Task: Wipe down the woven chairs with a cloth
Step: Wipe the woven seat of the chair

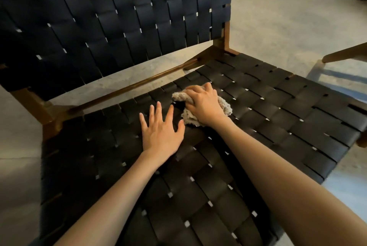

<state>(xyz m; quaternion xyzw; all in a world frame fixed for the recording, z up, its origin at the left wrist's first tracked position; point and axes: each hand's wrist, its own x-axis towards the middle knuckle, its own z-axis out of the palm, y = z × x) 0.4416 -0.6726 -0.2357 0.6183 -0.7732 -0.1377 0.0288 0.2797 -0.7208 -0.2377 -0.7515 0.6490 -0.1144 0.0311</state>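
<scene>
Woven seat (278,118) lies open right of the cloth (189,117); backrest (119,17) blocks the far side

No legible text or labels anywhere.

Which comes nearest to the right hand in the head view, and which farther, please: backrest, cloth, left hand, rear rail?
1. cloth, bunched under the right hand that grips it.
2. left hand, just to the left, flat on the seat.
3. rear rail, behind the seat.
4. backrest, farthest, rising beyond the rail.
</scene>
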